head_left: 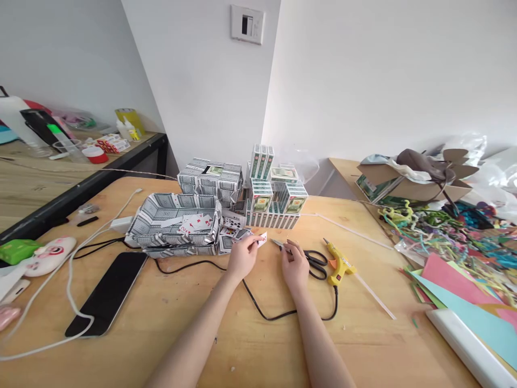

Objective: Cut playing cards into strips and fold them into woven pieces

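My left hand point(243, 255) pinches a small white playing card point(262, 239) by its edge, just above the table. My right hand point(295, 262) is curled over the middle of black-handled scissors point(316, 264); their blade tips point left toward the card and the handles stick out at right. Left of my hands stands an open box built from folded playing cards point(177, 203), with loose cards point(195, 223) inside. More cards point(232, 231) lie between it and my left hand. A yellow hot glue gun point(338, 262) lies right of the scissors with a clear glue stick at its back.
Behind stand another folded-card block point(212, 180) and stacked green-and-white card packs point(277, 196). A black phone point(107, 293) and white cables lie left. A black cord point(269, 318) crosses the front. Colored paper point(464, 288), pipe cleaners point(440, 229) and a cardboard box point(416, 186) are at right.
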The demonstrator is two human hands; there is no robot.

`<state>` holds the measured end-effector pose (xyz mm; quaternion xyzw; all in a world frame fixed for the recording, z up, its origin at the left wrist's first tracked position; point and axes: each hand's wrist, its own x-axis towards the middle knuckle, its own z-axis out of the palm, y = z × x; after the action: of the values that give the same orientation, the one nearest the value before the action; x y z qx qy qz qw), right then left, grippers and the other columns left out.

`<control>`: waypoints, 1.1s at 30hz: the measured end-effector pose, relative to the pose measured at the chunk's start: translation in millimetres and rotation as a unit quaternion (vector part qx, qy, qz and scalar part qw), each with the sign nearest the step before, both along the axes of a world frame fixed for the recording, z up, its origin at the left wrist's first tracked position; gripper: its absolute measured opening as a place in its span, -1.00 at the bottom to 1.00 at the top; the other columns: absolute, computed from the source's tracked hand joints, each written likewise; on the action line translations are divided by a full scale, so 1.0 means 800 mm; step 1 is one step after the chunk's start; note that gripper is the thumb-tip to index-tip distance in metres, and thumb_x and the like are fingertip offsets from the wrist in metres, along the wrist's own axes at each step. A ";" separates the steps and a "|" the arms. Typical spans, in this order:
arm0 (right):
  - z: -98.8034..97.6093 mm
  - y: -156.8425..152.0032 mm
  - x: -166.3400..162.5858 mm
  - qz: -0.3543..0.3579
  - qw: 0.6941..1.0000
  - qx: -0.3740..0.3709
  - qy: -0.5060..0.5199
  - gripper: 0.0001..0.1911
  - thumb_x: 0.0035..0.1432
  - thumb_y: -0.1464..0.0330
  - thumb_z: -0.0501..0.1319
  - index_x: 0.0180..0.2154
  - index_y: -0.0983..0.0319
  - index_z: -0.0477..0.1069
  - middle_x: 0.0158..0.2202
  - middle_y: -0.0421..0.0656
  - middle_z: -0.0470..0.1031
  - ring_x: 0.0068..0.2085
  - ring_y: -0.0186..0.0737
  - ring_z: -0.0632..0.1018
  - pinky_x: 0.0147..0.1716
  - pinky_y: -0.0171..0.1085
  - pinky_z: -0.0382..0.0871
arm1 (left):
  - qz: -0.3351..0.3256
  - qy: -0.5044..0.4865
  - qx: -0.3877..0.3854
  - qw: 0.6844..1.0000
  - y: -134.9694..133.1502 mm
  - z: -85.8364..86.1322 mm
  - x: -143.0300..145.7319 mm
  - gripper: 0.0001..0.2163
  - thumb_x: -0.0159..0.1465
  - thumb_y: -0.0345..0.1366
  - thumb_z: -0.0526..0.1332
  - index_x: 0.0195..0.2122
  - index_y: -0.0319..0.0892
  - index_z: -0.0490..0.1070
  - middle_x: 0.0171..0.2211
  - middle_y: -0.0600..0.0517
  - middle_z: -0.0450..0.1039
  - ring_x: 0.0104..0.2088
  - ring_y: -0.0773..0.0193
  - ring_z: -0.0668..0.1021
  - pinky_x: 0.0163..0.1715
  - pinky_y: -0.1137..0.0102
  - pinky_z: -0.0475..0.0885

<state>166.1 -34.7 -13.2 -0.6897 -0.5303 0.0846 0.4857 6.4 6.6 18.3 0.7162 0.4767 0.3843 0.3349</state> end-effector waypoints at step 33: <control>0.026 0.035 -0.027 0.353 0.809 -0.114 0.456 -0.49 -0.12 0.27 0.30 -0.08 0.16 0.25 -0.37 -0.17 0.44 -0.59 -0.39 0.37 -0.68 -0.39 0.31 | -0.107 -0.210 -0.203 0.950 0.027 -0.006 -0.033 -0.52 -0.04 -0.31 0.29 -0.05 -0.24 0.29 -0.08 -0.10 0.42 -0.08 0.16 0.47 -0.05 0.22 0.34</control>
<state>144.5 -6.5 7.5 -0.3873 -0.4418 0.6147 0.5262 -20.0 28.3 13.9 0.5831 0.3842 0.3828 0.6049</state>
